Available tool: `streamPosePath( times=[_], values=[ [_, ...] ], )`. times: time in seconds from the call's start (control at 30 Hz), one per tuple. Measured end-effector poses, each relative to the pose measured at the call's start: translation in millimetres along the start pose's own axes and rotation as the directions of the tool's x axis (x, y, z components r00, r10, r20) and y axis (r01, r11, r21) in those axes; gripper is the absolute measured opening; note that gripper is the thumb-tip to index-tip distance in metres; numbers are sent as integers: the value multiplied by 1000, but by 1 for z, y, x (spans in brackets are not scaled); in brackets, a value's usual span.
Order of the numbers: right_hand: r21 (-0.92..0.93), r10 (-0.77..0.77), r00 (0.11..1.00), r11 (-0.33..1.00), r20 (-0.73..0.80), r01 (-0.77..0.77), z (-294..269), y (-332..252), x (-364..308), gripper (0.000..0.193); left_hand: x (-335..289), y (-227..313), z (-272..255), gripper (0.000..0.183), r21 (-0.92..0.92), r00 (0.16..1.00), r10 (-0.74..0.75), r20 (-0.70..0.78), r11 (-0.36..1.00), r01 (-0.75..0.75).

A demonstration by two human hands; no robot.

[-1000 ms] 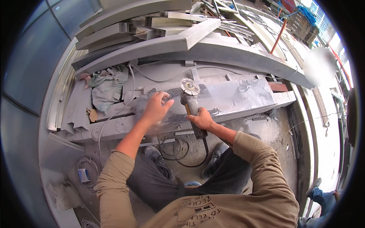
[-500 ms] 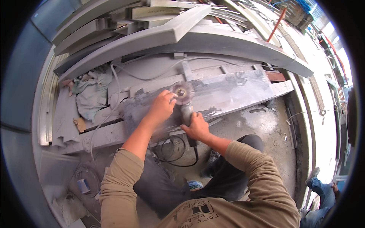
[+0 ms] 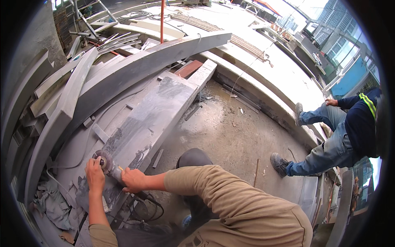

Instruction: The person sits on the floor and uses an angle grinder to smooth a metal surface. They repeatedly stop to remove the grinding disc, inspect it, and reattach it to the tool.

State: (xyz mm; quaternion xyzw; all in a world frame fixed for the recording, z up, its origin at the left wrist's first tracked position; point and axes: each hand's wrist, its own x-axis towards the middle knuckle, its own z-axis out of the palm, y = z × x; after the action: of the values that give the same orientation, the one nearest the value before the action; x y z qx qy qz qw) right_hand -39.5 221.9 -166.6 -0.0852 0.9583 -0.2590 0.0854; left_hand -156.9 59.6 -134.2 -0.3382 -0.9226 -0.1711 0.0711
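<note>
An angle grinder [image 3: 115,173] lies over the near end of a long grey dusty panel [image 3: 158,105], its round disc [image 3: 108,162] facing up. My right hand [image 3: 133,180] is wrapped around the grinder's body. At the disc's left edge is my left hand [image 3: 95,176], fingers curled in against the disc close to the dark centre nut. Its fingertips are partly hidden. The grinder's black cord [image 3: 158,208] loops down beside my leg.
Long grey beams [image 3: 135,57] are stacked on the left and beyond the panel. A crumpled cloth [image 3: 55,206] lies at lower left. On the right sits another person [image 3: 345,123] in jeans, feet towards the dusty concrete floor [image 3: 230,136]. An orange pole [image 3: 162,20] stands at the back.
My view has swung to the right, so the panel and both hands appear further left and the other person shows more fully. My right hand still grips the grinder; my left hand stays at its disc.
</note>
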Motion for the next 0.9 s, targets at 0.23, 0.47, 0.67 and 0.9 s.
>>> streamPosePath(
  times=[0.23, 0.47, 0.67, 0.9],
  values=[
    [-29, -30, 999, 999, 18, 30, -4, 3, 2, 68, 4, 11, -7, 27, 132, 994, -94, 51, 987, 87],
    [-86, -64, 996, 994, 64, 69, -7, -4, 4, 67, 8, 18, -8, 32, -97, 997, 41, -66, 994, -47],
    [-51, -40, 997, 998, 60, 43, -8, 0, 7, 68, 7, 16, -1, 29, -150, 996, 83, 27, 986, -79],
    [-15, -24, 996, 1000, 89, 25, -14, 0, 6, 71, 7, 12, -8, 32, -33, 987, -159, 28, 987, 160]
  ],
)
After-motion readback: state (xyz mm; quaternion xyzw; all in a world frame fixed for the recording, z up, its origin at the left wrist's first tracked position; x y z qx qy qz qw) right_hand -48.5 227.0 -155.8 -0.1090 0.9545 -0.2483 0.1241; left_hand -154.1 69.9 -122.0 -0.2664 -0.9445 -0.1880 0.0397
